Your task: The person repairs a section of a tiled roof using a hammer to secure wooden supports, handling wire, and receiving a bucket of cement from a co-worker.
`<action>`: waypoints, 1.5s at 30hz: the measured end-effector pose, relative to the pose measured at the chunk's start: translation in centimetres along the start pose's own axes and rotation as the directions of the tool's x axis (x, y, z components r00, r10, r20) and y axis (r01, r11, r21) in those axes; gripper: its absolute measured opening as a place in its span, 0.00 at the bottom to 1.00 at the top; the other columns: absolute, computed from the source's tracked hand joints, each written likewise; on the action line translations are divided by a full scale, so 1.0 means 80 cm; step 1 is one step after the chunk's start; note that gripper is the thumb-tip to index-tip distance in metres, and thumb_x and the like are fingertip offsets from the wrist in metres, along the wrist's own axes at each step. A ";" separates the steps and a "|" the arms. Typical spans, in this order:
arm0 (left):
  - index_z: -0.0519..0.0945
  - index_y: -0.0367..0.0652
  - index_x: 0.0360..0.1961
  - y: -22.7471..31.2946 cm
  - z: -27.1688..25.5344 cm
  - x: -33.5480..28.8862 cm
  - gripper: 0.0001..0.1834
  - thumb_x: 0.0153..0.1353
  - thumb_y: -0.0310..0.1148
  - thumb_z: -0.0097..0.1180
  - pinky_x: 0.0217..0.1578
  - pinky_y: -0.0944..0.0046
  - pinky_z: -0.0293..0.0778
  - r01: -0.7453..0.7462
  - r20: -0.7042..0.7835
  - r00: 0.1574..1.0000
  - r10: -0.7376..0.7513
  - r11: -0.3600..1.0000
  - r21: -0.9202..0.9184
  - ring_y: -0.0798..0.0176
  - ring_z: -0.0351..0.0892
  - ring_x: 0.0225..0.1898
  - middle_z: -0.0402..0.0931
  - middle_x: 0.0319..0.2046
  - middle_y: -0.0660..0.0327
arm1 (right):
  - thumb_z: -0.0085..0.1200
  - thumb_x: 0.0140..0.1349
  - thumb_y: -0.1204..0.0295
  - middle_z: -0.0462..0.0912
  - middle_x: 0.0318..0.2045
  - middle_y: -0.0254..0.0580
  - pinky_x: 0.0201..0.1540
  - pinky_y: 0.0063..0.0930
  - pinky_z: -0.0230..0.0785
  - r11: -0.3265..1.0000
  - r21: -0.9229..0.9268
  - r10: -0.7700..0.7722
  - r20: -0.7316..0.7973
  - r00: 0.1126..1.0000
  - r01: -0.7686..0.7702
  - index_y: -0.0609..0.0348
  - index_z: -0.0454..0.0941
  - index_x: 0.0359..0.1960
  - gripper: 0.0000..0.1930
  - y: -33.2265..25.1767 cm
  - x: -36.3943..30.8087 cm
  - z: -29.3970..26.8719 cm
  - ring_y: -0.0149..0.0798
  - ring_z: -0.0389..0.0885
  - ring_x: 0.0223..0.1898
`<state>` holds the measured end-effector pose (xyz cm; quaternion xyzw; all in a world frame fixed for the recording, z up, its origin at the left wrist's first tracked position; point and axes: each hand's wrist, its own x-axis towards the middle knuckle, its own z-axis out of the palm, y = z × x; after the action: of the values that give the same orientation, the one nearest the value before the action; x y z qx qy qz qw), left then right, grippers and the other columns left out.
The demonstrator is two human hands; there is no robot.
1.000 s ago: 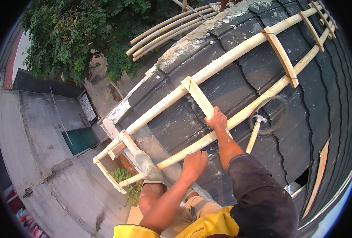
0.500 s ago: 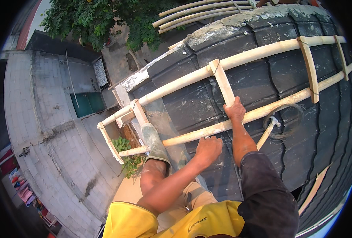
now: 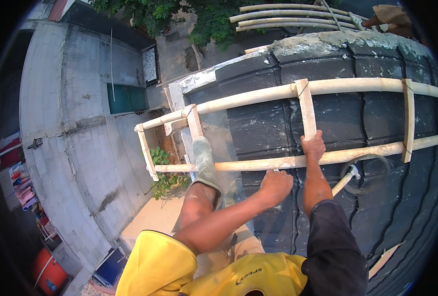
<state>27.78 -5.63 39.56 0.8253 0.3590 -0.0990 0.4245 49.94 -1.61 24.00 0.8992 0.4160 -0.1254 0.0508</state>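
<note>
Across dark roof tiles (image 3: 258, 133), in the head view, lies a pale bamboo ladder (image 3: 258, 101) with two long rails and flat cross-pieces, its left end reaching past the roof's edge above the yard. The person's right hand (image 3: 313, 145) is wrapped around the lower part of one rung (image 3: 306, 108), fingers closed on it, just above the lower rail (image 3: 278, 164). That rung's upper end overlaps the upper rail, where a dark tie crosses it. The left hand (image 3: 276, 187) is curled into a loose fist just below the lower rail; a small whitish bit shows at its knuckles, and one cannot tell what it is or whether the hand has hold of anything. A greyish boot (image 3: 204, 158) covers part of the lower rail, its toe by another rung (image 3: 194, 121). Near the right forearm lies a hammer (image 3: 347, 180) with a pale handle, its head overlapping a coil of thin wire (image 3: 372, 172). Farther down is a wood strip (image 3: 385, 259). Beyond the roof's top edge are several bamboo poles (image 3: 293, 22), with another person (image 3: 394, 17) partly visible beside them.
</note>
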 end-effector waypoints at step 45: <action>0.81 0.39 0.37 -0.002 0.002 -0.004 0.10 0.59 0.35 0.58 0.40 0.50 0.76 0.005 -0.040 0.999 -0.004 0.999 0.035 0.50 0.84 0.39 0.81 0.35 0.52 | 0.68 0.46 0.52 0.84 0.39 0.54 0.44 0.50 0.76 1.000 -0.004 0.009 0.007 1.000 -0.008 0.56 0.68 0.44 0.31 -0.007 -0.005 0.000 0.58 0.84 0.42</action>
<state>27.43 -5.84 39.50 0.8336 0.3675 -0.0898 0.4025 49.29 -1.57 24.09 0.9005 0.4122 -0.1275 0.0546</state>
